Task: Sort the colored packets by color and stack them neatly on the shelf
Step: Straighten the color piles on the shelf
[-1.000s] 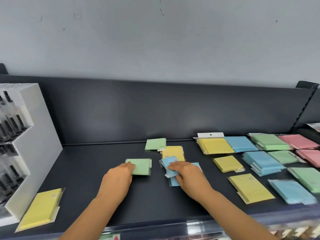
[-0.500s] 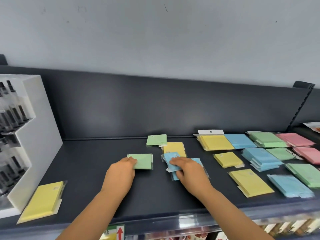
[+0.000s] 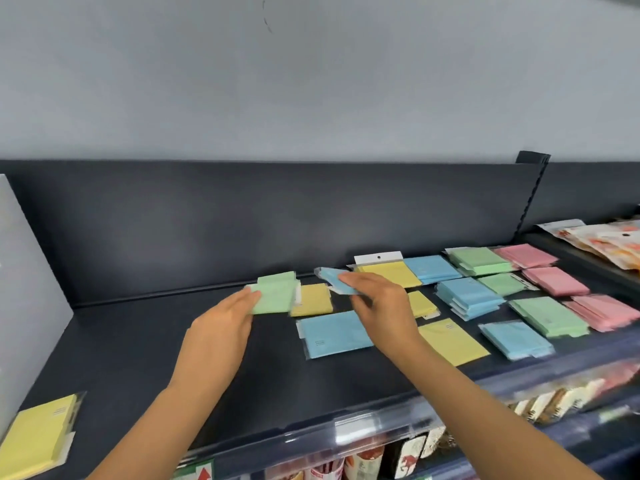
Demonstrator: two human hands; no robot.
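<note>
Left hand [image 3: 221, 327] gripping the near edge of a flat pale-green wrapped packet [image 3: 273, 299], overlapping a second green packet [image 3: 277, 278] on the dark shelf [image 3: 138, 358], right hand [image 3: 381, 306] pinching a small blue wrapped packet [image 3: 334, 278], raised beside a yellow packet [image 3: 311, 301]

The dark shelf [image 3: 138, 341] bears a lone yellow packet [image 3: 34, 434] at its eight o'clock corner, with a white stand [image 3: 27, 289] at nine o'clock. Near the middle lies a large blue packet [image 3: 334, 334], and a small yellow packet [image 3: 311, 299] lies at its eleven o'clock. From two to four o'clock lie more packets, among them a blue stack [image 3: 467, 297], a green stack [image 3: 479, 259] and a pink stack [image 3: 602, 311] farthest out.
</note>
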